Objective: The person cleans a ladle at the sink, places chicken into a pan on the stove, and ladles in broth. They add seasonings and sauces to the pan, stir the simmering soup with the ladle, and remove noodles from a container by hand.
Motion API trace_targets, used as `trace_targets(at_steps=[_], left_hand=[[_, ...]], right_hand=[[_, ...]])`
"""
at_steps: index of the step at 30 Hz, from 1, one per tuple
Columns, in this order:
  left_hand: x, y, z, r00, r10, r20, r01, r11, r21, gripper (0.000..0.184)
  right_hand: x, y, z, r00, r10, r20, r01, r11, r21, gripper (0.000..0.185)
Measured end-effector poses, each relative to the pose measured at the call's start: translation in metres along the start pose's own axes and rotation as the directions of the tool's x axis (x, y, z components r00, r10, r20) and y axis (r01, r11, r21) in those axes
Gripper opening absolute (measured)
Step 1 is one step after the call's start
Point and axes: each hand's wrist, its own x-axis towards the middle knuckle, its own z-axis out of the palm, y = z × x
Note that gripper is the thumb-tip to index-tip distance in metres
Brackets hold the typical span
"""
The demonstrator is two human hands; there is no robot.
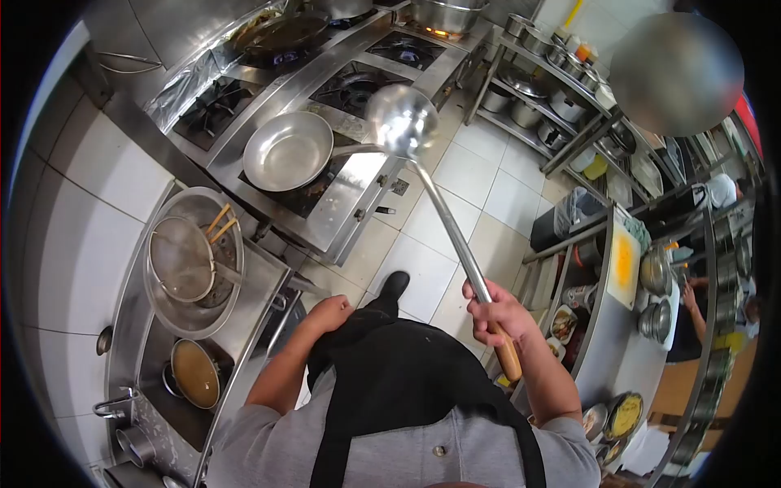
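My right hand (498,315) is wrapped around the handle of a large steel ladle (450,224), near its wooden end. The ladle's shiny round bowl points up and away, over the floor and stove edge, and overlaps the handle of a frying pan in this view. That steel frying pan (286,153) sits bare inside on the front burner. Beside my left hip, my left hand (329,314) is curled closed, and nothing shows in it. It is nearest the sink counter's edge.
A large bowl (229,305) with a strainer (181,259) stands on the left counter. Near the sink is a pot of brown liquid (195,372). A wok (281,31) rests at the back. Pot shelves (521,122) and a worktable (630,325) line the right. People stand beyond.
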Motion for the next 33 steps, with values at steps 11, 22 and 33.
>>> trace_targets(at_steps=[11, 22, 33], left_hand=[[0.164, 0.083, -0.031, 0.978, -0.115, -0.173, 0.05, 0.938, -0.344, 0.031], [0.199, 0.042, 0.011, 0.827, -0.491, -0.273, 0.34, 0.824, -0.453, 0.033], [0.155, 0.127, 0.148, 0.573, -0.775, 0.266, 0.65, 0.233, -0.723, 0.029]], right_hand=[[0.195, -0.174, -0.099, 0.943, -0.224, -0.245, -0.046, 0.642, -0.766, 0.018], [0.31, -0.214, -0.269, 0.972, -0.18, -0.151, -0.14, 0.076, -0.987, 0.031], [0.341, -0.291, -0.36, 0.977, -0.192, 0.093, 0.069, -0.128, -0.989, 0.025]])
